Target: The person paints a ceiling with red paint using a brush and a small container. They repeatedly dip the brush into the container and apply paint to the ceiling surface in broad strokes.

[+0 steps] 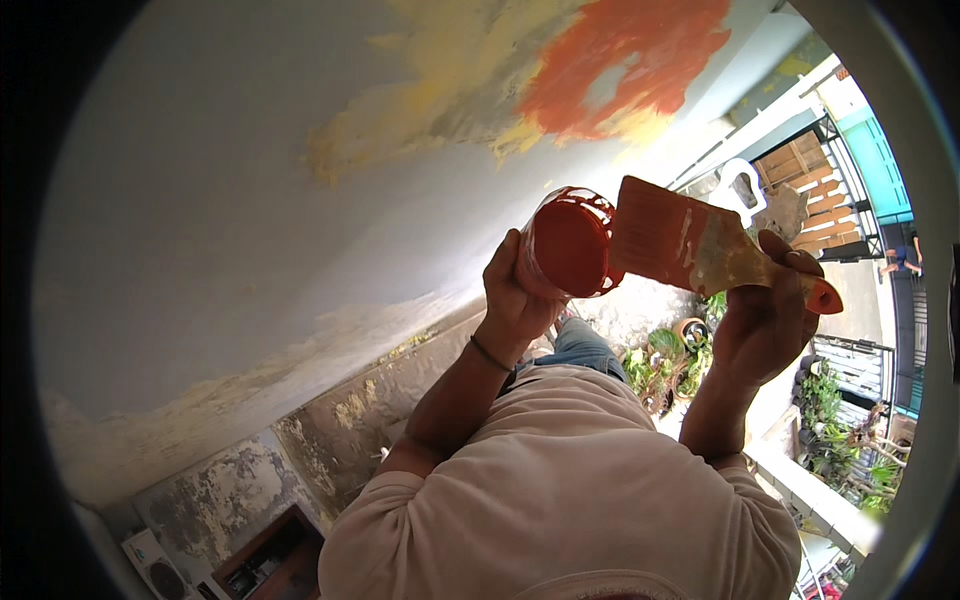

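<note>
My left hand (520, 285) is closed around a small paint tub (568, 245) with red-orange paint inside and smeared over its rim. In my right hand (765, 325) is a wide paintbrush (690, 240), gripped by its handle. The brush's bristles are coated in orange paint and lie right beside the tub's rim; whether they touch it I cannot tell. Ahead of both hands rises a pale wall (230, 200) with a bright orange painted patch (630, 75) and yellow smears (430, 80) around it.
Potted plants (660, 360) stand below between my arms, with more greenery (825, 420) at the right. Beyond are a white plastic chair (742, 185), stacked wooden boards (815, 200) and a gate (870, 160). A dark wooden cabinet (270, 560) and a speaker-like box (155, 565) are at lower left.
</note>
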The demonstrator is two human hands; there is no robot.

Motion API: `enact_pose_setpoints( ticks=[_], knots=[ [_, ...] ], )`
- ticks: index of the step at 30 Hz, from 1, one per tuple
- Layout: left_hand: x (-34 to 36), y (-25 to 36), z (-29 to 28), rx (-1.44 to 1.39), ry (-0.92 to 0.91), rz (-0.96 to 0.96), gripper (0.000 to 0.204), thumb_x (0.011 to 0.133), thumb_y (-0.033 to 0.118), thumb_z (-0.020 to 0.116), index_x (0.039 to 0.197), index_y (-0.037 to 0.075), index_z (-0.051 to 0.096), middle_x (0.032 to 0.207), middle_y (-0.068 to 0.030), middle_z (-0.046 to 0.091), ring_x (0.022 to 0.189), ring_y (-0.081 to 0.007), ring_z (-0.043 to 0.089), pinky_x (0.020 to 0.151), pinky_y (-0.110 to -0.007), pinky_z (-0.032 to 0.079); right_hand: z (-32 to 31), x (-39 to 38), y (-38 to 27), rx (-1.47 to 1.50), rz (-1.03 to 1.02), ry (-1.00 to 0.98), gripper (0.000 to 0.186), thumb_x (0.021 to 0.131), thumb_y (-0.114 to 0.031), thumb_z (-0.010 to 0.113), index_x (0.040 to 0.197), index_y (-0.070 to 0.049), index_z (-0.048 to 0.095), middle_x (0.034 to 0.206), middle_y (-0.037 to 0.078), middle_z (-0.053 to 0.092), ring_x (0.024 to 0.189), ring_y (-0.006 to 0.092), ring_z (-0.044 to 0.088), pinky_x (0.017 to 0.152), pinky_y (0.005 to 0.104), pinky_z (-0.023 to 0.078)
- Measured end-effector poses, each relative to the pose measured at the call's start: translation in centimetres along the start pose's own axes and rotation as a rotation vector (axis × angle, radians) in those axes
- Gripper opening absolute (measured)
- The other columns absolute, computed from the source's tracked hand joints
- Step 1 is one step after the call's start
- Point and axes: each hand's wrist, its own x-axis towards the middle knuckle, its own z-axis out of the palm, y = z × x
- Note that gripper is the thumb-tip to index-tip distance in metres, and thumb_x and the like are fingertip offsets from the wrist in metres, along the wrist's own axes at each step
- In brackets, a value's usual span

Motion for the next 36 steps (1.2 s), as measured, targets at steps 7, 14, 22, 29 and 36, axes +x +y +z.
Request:
enact_pose_setpoints(
  ticks=[7,14,22,29,36],
  knots=[
    [-0.4,1.1,-2.2,0.043,-0.083,0.014,0.069,0.104,0.051,0.054,0.154,0.004,0.047,0.155,-0.0200,0.052,0.144,-0.0365,0.049,0.120,-0.059,0.039,1.4,0.0,1.6,-0.127,-0.014,0.053,0.025,0.105,-0.025,0.063,0.109,-0.001,0.058,0.095,0.021,0.071,0.059,0.0211,0.068,0.047,0.0270,0.053],
    [-0.5,1.2,-3.3,-0.016,-0.097,0.015,0.068,0.102,0.049,0.060,0.151,0.003,0.051,0.154,-0.0193,0.054,0.143,-0.0349,0.051,0.121,-0.058,0.039,0.9,-0.2,2.2,-0.120,-0.024,-0.110,0.034,0.108,-0.034,0.059,0.113,0.000,0.056,0.087,0.018,0.070,0.049,0.0208,0.063,0.042,0.0290,0.050],
    [-0.5,1.3,-3.1,0.061,-0.106,0.069,0.063,0.101,0.046,0.063,0.147,0.003,0.055,0.150,-0.0184,0.058,0.142,-0.0338,0.053,0.120,-0.057,0.040,2.5,-1.3,2.2,-0.248,-0.070,-0.154,0.026,0.105,-0.017,0.057,0.113,0.007,0.060,0.091,0.020,0.068,0.054,0.0231,0.066,0.053,0.0297,0.058],
    [-0.3,1.0,-2.7,0.168,-0.111,0.126,0.061,0.103,0.043,0.061,0.147,0.002,0.054,0.149,-0.0183,0.058,0.141,-0.0329,0.053,0.121,-0.056,0.039,2.4,-0.9,1.8,-0.403,-0.204,-0.352,0.020,0.098,-0.005,0.066,0.112,0.008,0.062,0.097,0.021,0.067,0.070,0.0238,0.070,0.056,0.0304,0.060],
    [-0.4,0.7,-1.5,0.201,-0.111,0.157,0.063,0.101,0.034,0.069,0.145,-0.002,0.043,0.143,-0.0193,0.055,0.136,-0.0308,0.055,0.115,-0.048,0.049,4.7,-1.0,1.1,-0.374,-0.088,-0.415,0.023,0.091,0.002,0.074,0.111,0.007,0.064,0.094,0.019,0.068,0.067,0.0220,0.071,0.056,0.0306,0.061]
  ],
)
